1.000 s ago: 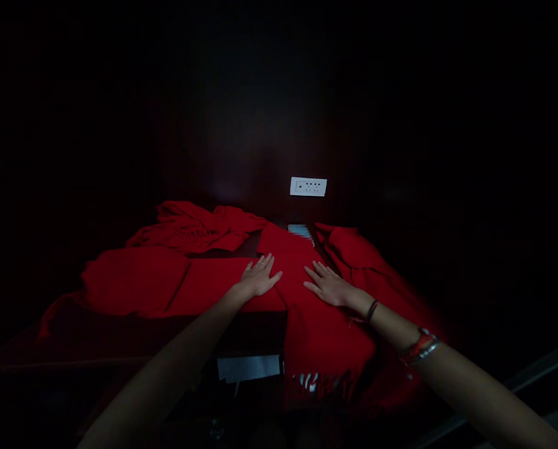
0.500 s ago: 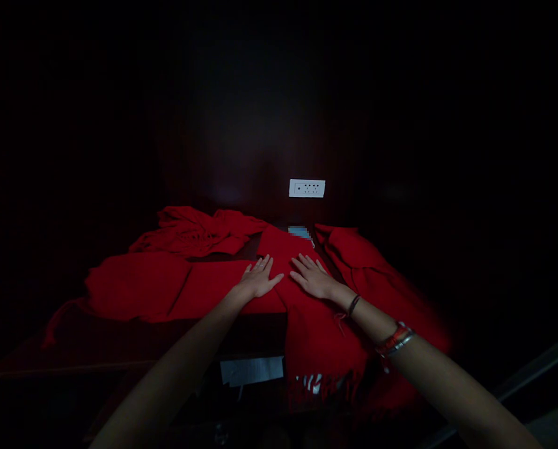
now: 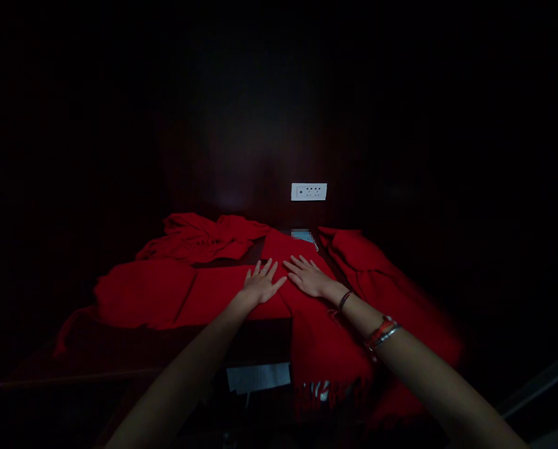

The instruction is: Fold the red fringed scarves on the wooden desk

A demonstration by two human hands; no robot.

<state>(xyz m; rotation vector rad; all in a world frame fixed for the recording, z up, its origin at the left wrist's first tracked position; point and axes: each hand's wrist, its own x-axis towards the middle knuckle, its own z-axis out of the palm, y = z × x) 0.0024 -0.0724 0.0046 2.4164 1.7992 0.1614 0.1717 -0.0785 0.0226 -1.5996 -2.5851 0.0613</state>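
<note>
A red fringed scarf (image 3: 323, 337) runs from the back of the dark table over its front edge, its tassels hanging down. My left hand (image 3: 262, 284) lies flat on red cloth near the scarf's left side, fingers spread, with a ring on one finger. Flat on the same scarf, close by, is my right hand (image 3: 309, 277), its fingers stretched out and pointing left and away. Neither hand grips anything. Beside my left hand a folded red cloth (image 3: 143, 293) stretches leftward, a loose cord or tassel at its end.
Crumpled red cloth (image 3: 204, 240) lies at the back left. More red cloth (image 3: 391, 293) drapes on the right. A partly blurred bluish packet (image 3: 302, 236) rests at the back, below a white wall socket (image 3: 309, 191). A pale sheet (image 3: 259, 377) shows beneath the table's front edge.
My right hand has slid slightly left, closer to my left hand. Both stay flat on the cloth. The whole view has shifted a little.
</note>
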